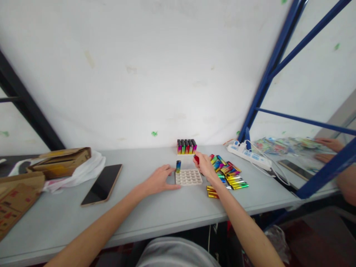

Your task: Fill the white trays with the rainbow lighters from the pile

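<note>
A white tray with round sockets [189, 177] lies on the grey table [144, 207]. One rainbow-coloured lighter [178, 166] stands upright in its far left corner. My left hand [160, 180] rests on the table against the tray's left edge, fingers spread flat. My right hand [204, 165] hovers over the tray's far right corner, pinched on a red lighter [196, 158]. A heap of loose shiny lighters [228, 174] lies just right of that hand. Against the wall stands a full tray of lighters [186, 147].
A dark phone [102, 184] lies left of my left hand. Cardboard boxes [59, 161] and a white plastic bag [83, 170] sit at far left. A white power strip [249, 155] with cables lies at right, beyond blue frame bars [264, 79]. Another person's hands [329, 148] show at far right.
</note>
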Demonstrator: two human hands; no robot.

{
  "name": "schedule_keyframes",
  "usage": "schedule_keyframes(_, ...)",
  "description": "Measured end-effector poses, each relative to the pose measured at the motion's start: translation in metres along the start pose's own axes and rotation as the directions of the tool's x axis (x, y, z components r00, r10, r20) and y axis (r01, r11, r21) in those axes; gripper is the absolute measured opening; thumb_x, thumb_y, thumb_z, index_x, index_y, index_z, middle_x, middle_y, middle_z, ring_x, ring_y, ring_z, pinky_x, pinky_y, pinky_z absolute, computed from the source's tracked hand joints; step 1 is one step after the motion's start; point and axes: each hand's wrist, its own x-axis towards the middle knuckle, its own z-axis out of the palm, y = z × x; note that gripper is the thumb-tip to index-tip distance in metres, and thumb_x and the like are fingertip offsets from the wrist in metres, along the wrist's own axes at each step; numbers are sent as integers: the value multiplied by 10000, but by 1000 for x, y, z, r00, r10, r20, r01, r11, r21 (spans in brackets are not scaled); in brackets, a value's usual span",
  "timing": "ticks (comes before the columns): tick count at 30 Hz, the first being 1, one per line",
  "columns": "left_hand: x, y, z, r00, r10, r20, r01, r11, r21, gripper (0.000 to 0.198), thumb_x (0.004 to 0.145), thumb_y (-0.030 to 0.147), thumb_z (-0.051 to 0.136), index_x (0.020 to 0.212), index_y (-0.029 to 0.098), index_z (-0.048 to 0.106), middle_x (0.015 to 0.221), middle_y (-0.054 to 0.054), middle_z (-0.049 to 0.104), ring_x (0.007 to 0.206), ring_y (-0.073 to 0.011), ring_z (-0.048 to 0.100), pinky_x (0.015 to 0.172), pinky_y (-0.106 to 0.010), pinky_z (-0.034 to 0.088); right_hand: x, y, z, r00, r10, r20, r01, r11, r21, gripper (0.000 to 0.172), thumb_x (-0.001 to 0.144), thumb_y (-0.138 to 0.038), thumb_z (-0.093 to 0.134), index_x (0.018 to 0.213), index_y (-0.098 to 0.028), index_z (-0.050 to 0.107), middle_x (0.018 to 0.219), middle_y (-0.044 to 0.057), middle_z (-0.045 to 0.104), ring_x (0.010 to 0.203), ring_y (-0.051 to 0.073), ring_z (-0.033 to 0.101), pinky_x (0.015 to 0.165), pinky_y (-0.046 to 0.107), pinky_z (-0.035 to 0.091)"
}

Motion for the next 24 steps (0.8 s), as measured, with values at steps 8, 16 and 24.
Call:
schedule_keyframes(8,-2,2,-5,1000,7,21,-7,1000,-12,670,870,678,736,1303,170,696,1056,-86,636,986,-289,626,915,-376,487,-4,-5,-1,999,-48,-10,45,982,-184,559,1052,-529,334,587,-243,453,539,-15,465,570,162,460,608,294,345)
schedule_keyframes(16,-3,2,-7,999,33,24,-33,999,-6,637,873,626,752,1306,162,697,1054,-87,639,984,-284,633,905,-366,495,-3,0,2,972,-198,130,217,964,-157,470,1085,-614,391,1116,-216,640,742,-24,590,699,184,576,703,298,468)
schedule_keyframes(24,-3,2,-6,999,25,26,-25,1000,-5,632,871,611,772,1312,167,692,1050,-86,644,990,-288,638,919,-380,499,-8,-8,1,902,-370,224,420,874,-245,391,956,-576,711,901,-190,735,801,36,708,752,190,638,713,301,498)
